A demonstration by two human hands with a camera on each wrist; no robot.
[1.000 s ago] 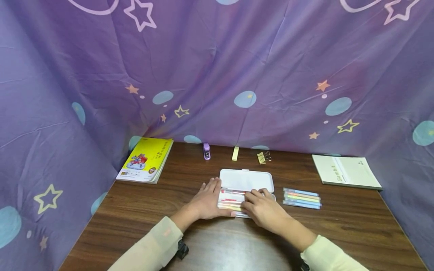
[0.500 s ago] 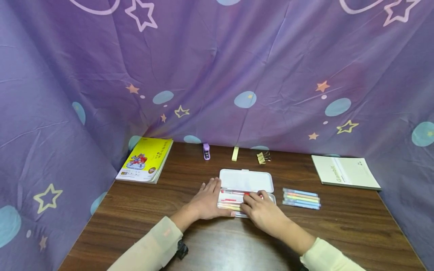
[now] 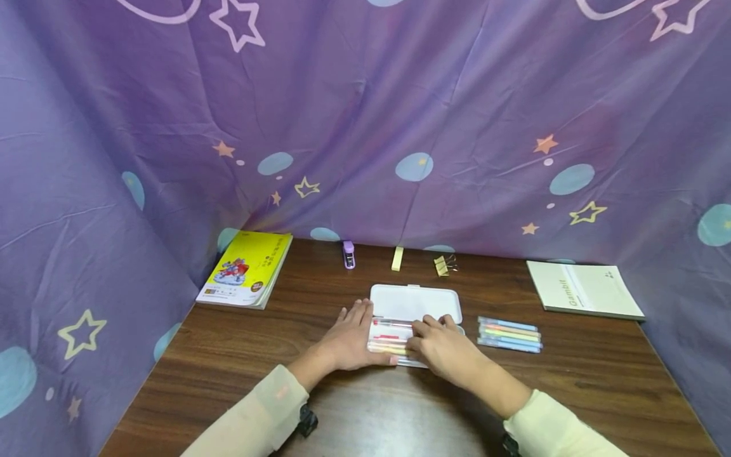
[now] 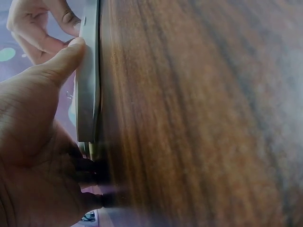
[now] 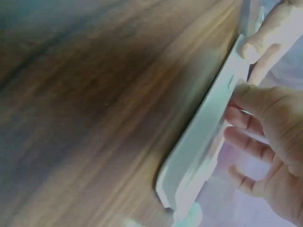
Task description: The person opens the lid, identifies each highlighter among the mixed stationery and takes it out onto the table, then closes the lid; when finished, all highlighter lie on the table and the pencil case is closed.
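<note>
A white pencil case (image 3: 419,304) lies open on the table, its lid folded back. Inside are a clear pen with red ends (image 3: 394,324), a small red item (image 3: 386,337) and several pale pens (image 3: 388,348). My left hand (image 3: 349,339) braces the case's left end, fingers straight and thumb along the front edge; the left wrist view shows the thumb (image 4: 71,54) against the case wall. My right hand (image 3: 445,349) reaches into the right half with bent fingers, hiding the pens' right ends. I cannot tell whether it pinches a pen.
Several pastel highlighters (image 3: 509,334) lie right of the case. Behind it are a purple stapler (image 3: 349,255), a pale yellow strip (image 3: 397,259) and a binder clip (image 3: 443,266). A yellow book (image 3: 245,270) lies left, a pale notebook (image 3: 584,289) right. A purple curtain (image 3: 365,127) hangs behind.
My right hand shifts slightly within the case. Its fingers uncover more of the pen's red part half a second ago and cover it again now. My left hand stays still.
</note>
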